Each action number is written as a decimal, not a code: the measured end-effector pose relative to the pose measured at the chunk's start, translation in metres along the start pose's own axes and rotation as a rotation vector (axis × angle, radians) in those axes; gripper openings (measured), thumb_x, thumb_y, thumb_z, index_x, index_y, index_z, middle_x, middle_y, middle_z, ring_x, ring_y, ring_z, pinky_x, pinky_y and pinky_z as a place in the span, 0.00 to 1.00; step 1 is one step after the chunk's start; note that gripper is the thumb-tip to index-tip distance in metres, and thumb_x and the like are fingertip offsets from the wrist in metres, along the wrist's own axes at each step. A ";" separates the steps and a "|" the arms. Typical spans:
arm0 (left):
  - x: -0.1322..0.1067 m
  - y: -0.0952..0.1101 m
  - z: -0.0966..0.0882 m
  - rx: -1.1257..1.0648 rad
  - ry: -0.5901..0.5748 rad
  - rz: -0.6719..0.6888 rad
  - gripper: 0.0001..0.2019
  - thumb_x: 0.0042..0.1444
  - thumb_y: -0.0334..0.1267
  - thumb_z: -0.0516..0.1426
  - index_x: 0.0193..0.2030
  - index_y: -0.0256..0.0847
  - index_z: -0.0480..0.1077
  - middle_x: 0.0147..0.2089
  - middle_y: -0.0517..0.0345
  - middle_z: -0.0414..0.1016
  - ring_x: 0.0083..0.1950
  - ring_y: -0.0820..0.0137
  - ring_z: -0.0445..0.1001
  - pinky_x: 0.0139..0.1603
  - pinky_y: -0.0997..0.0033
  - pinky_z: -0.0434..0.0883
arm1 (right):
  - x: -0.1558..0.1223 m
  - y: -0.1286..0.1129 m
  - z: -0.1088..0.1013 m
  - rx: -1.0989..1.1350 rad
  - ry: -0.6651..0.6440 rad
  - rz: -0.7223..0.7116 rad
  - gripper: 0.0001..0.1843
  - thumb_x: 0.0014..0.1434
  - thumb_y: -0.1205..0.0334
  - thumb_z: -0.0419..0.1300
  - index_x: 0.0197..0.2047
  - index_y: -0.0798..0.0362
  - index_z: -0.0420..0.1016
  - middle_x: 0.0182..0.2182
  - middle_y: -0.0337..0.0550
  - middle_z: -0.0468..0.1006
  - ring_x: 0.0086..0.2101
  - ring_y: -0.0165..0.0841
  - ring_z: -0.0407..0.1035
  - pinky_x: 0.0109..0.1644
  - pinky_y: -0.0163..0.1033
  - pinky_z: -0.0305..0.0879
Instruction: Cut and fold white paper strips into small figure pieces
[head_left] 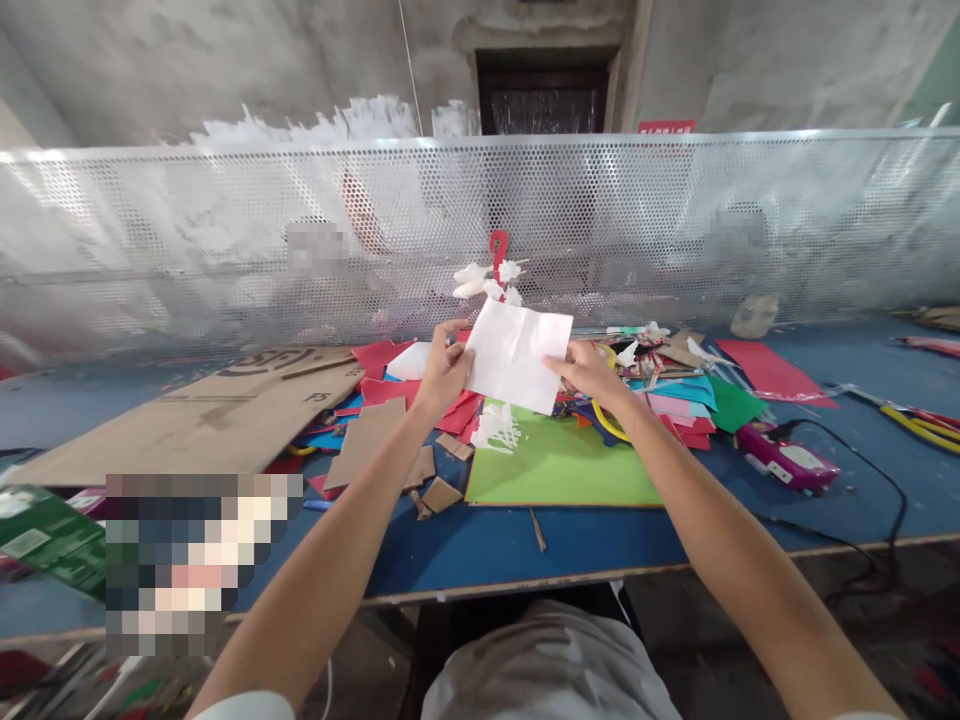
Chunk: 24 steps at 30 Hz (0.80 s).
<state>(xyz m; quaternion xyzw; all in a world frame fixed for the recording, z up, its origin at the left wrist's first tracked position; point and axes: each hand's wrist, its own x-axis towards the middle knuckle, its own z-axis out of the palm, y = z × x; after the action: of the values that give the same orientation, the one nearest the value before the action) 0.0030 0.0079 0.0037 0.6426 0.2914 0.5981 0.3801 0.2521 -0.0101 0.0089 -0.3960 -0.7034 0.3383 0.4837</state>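
I have a white sheet (pixel 517 355) pinched between both hands. It is held up in the air above the far middle of the blue table (pixel 480 555), in front of a heap of coloured paper scraps (pixel 686 395). My left hand (pixel 444 372) grips the sheet's left edge, thumb in front and fingers curled behind it. My right hand (pixel 589 372) grips the right edge the same way, fingers closed on the paper. The sheet hangs slightly tilted and shows a faint crease near its middle.

I judge it to be ordinary thin paper: almost weightless and limp. It would buckle or tear if I pulled the two edges apart hard, and crumple under a tight pinch. A light hold at opposite edges, as both hands have now, looks best for holding it flat.

Just below it a green sheet (pixel 562 465) lies flat on the table, with a clump of white paper fringe (pixel 496 428) on its far left corner. Left of that are brown cardboard offcuts (pixel 439 492) and a large cardboard panel (pixel 202 415). To the right lies a purple glue gun (pixel 787 458), its black cord trailing off towards the near edge. A perforated metal screen (pixel 225 230) closes the far side.
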 end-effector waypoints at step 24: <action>0.002 0.007 0.010 -0.091 0.189 -0.066 0.20 0.54 0.50 0.61 0.49 0.43 0.64 0.43 0.53 0.73 0.40 0.68 0.74 0.36 0.70 0.72 | 0.000 -0.011 0.004 0.195 0.325 -0.054 0.16 0.49 0.52 0.65 0.37 0.48 0.67 0.26 0.34 0.71 0.25 0.29 0.66 0.27 0.33 0.61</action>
<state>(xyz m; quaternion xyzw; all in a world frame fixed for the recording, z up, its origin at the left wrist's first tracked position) 0.0125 0.0039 0.0108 0.5553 0.3194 0.6560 0.3990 0.2453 -0.0151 0.0171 -0.3774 -0.5902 0.3234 0.6360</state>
